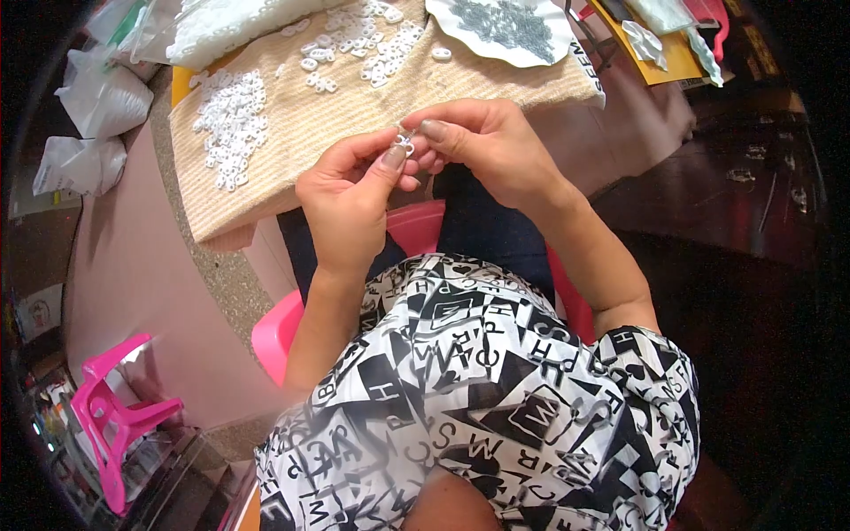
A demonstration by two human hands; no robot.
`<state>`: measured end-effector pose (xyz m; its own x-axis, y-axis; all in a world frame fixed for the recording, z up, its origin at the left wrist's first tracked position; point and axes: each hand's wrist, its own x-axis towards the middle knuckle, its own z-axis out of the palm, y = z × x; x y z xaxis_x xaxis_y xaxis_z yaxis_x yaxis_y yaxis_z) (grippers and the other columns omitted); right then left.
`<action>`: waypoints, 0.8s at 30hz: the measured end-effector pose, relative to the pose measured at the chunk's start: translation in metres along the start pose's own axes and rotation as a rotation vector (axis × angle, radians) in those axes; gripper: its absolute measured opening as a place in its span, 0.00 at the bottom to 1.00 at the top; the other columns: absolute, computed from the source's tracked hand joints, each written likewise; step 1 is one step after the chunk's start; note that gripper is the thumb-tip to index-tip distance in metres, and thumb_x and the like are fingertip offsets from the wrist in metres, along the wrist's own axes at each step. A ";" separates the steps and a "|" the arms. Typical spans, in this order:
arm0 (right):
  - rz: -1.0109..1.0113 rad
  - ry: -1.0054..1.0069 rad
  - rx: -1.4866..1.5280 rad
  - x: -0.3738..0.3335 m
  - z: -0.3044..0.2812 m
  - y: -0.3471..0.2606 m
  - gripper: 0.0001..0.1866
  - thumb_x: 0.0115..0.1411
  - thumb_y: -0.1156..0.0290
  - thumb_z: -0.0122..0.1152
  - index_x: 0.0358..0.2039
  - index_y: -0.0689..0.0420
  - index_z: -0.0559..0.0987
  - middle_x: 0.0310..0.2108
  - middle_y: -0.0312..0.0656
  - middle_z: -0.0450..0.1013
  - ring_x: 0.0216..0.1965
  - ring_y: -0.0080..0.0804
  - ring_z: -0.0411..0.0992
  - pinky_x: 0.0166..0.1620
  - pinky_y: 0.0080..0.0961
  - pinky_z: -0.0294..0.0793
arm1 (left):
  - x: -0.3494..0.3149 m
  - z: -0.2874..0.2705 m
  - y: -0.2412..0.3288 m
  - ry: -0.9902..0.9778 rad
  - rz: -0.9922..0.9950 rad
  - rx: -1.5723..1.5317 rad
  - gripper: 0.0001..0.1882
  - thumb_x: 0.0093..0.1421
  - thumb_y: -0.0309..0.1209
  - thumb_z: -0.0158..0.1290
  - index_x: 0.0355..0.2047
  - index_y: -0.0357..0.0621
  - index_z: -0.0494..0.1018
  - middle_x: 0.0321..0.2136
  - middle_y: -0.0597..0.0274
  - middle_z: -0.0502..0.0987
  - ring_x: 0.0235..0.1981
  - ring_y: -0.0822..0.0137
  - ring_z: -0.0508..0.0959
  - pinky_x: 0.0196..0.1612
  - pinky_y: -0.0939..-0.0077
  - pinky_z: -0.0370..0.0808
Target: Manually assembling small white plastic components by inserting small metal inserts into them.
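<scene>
Just past the cloth's near edge, my left hand [343,196] pinches a small white plastic piece [405,144] with an opening in it, between thumb and fingertips. From the other side my right hand [496,146] comes up against that piece, its thumb and forefinger pressed together. Whatever lies between those right fingertips is too small to make out. Beyond the hands, a pile of like white pieces [232,124] sits at the left of the striped beige cloth [297,146]. A looser group of white pieces [386,55] is scattered farther back.
At the far side stands a white wavy-rimmed plate [556,55] bearing many small dark metal bits [509,31]. A large clear bag [235,26] of white pieces lies far left. More plastic bags [104,93] are left of the cloth. A pink stool [119,411] is lower left.
</scene>
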<state>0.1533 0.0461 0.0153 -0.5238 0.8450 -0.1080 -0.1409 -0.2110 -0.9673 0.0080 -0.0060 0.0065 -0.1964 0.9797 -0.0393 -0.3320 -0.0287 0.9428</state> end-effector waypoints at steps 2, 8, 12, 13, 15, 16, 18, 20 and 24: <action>0.004 0.034 0.053 0.001 -0.003 -0.001 0.10 0.55 0.73 0.53 0.35 0.65 0.75 0.24 0.37 0.73 0.24 0.16 0.69 0.29 0.12 0.70 | 0.001 0.001 0.000 0.008 0.005 -0.024 0.09 0.52 0.19 0.51 0.34 0.27 0.70 0.25 0.53 0.75 0.23 0.72 0.74 0.27 0.84 0.73; -0.089 0.013 -0.044 0.001 -0.004 0.001 0.09 0.54 0.75 0.54 0.35 0.65 0.75 0.25 0.37 0.73 0.25 0.16 0.69 0.30 0.12 0.70 | 0.001 0.000 -0.003 -0.009 -0.007 -0.030 0.10 0.51 0.18 0.51 0.35 0.27 0.70 0.26 0.52 0.74 0.24 0.70 0.74 0.27 0.83 0.73; -0.132 0.026 -0.061 0.001 -0.004 0.003 0.07 0.53 0.76 0.54 0.32 0.66 0.75 0.24 0.37 0.73 0.25 0.17 0.69 0.30 0.12 0.70 | 0.001 0.001 -0.005 -0.016 -0.003 -0.036 0.08 0.51 0.18 0.51 0.33 0.28 0.71 0.25 0.55 0.75 0.23 0.73 0.75 0.25 0.84 0.74; -0.130 0.025 -0.054 0.001 -0.003 0.003 0.07 0.53 0.76 0.54 0.31 0.66 0.74 0.23 0.37 0.72 0.24 0.17 0.69 0.29 0.13 0.70 | 0.000 0.001 -0.005 -0.016 0.000 -0.035 0.08 0.51 0.18 0.51 0.33 0.28 0.71 0.25 0.55 0.75 0.23 0.73 0.75 0.25 0.84 0.74; -0.133 0.020 -0.046 0.000 0.001 0.002 0.06 0.53 0.76 0.53 0.29 0.66 0.74 0.23 0.37 0.72 0.24 0.17 0.69 0.28 0.13 0.70 | 0.000 0.001 -0.007 -0.029 -0.012 -0.032 0.07 0.51 0.18 0.51 0.32 0.28 0.71 0.24 0.56 0.75 0.22 0.74 0.74 0.25 0.85 0.74; -0.113 0.033 -0.024 -0.001 0.003 0.001 0.06 0.53 0.76 0.53 0.28 0.66 0.74 0.22 0.37 0.72 0.23 0.17 0.69 0.27 0.14 0.70 | 0.000 0.001 -0.008 -0.027 -0.007 -0.030 0.07 0.51 0.18 0.51 0.32 0.28 0.71 0.24 0.56 0.75 0.22 0.74 0.74 0.25 0.85 0.74; -0.097 0.042 -0.003 -0.003 0.006 0.001 0.06 0.53 0.76 0.53 0.27 0.66 0.74 0.22 0.37 0.72 0.22 0.17 0.69 0.26 0.14 0.70 | 0.000 0.003 -0.010 -0.011 -0.011 -0.048 0.07 0.51 0.18 0.51 0.31 0.29 0.71 0.23 0.56 0.74 0.21 0.74 0.74 0.25 0.85 0.74; -0.126 0.117 -0.190 -0.004 0.010 0.001 0.06 0.54 0.76 0.52 0.26 0.66 0.74 0.21 0.37 0.72 0.20 0.18 0.70 0.23 0.15 0.70 | -0.001 0.003 -0.008 -0.009 -0.019 -0.039 0.06 0.51 0.17 0.51 0.31 0.29 0.71 0.22 0.57 0.74 0.20 0.75 0.73 0.24 0.85 0.73; -0.209 0.175 -0.285 -0.003 0.016 0.012 0.05 0.54 0.77 0.51 0.26 0.66 0.73 0.20 0.37 0.72 0.20 0.18 0.70 0.22 0.15 0.70 | -0.002 0.003 -0.009 0.011 0.010 -0.017 0.05 0.51 0.17 0.50 0.30 0.29 0.71 0.22 0.58 0.74 0.19 0.76 0.72 0.23 0.86 0.72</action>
<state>0.1393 0.0334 0.0082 -0.3538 0.9316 0.0840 0.0224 0.0982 -0.9949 0.0142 -0.0072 -0.0013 -0.2100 0.9771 -0.0342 -0.3456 -0.0415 0.9374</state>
